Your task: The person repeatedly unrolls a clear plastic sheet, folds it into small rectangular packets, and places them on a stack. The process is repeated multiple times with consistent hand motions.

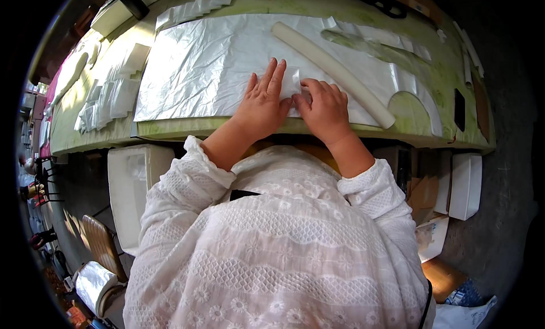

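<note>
My left hand (262, 102) lies flat, fingers together, on a large crinkled translucent plastic sheet (198, 68) spread over the green table (170, 127). Beside it, my right hand (325, 106) has its fingers curled over a small clear folded plastic piece (293, 82) that sits between both hands. A long white foam rod (335, 70) lies diagonally on the sheet, just beyond my right hand. Both hands are near the table's front edge.
Stacks of small clear plastic pieces (108, 102) lie at the table's left and more (193, 8) at the back. White foam boxes (128, 187) stand below the table on the left and another (465, 184) on the right, with cardboard (423, 195) nearby.
</note>
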Available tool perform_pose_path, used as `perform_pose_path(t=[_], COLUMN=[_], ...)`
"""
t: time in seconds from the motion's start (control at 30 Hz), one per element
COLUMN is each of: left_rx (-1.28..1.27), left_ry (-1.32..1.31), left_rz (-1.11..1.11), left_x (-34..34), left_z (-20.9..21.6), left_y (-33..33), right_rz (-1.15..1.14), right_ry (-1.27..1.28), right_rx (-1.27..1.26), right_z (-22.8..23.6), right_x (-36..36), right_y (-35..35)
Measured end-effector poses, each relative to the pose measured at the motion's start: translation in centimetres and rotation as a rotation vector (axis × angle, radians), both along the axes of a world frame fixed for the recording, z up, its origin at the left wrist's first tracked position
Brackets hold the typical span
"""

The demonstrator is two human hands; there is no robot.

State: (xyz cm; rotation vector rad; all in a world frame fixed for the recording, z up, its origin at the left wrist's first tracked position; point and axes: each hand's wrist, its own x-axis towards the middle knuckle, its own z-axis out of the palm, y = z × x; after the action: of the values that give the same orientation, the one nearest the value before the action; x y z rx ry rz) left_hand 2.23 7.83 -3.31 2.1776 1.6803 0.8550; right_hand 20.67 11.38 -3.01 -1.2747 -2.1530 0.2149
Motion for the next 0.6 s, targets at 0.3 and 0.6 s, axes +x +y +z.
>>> perform_pose_path(t=[0.3,0.6], left_rx=[-0.123,-0.058], left_ry=[0.341,0.316], left_rz=[-0.013,0.028], left_x=[0.5,0.1], left_z=[1.1,1.0], left_y=[-0.2,-0.2], right_rz=[-0.044,0.006], right_ry=[0.024,-0.233], right_rx=[0.079,-0.167], right_z=[-0.7,1.6], right_x=[-0.7,-0.8], right_y=[0.0,1.3])
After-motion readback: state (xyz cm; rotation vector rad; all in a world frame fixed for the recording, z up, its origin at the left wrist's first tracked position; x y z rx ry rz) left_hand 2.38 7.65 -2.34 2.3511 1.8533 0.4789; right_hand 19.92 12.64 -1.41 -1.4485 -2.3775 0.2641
